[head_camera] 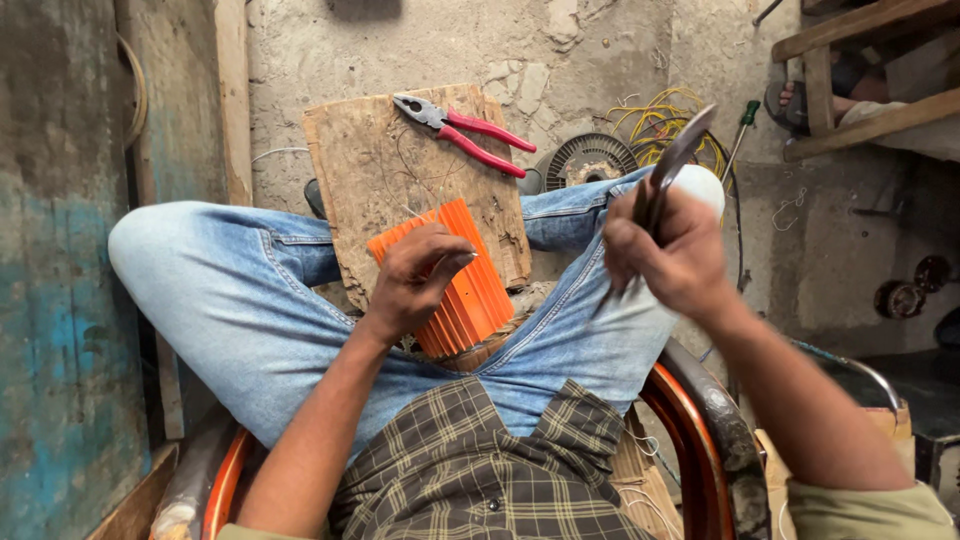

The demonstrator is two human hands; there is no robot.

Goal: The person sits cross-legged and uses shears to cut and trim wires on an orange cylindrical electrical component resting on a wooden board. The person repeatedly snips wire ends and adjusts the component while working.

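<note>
1. The left hand pressed down on a stack of orange strips, fingers curled over it.
2. The right hand was closed around a metal blade, raised to the stack's right, apart from it.
3. The stack lay at the near edge of a wooden board on the lap; red-handled pliers rested at the board's far edge.
</note>
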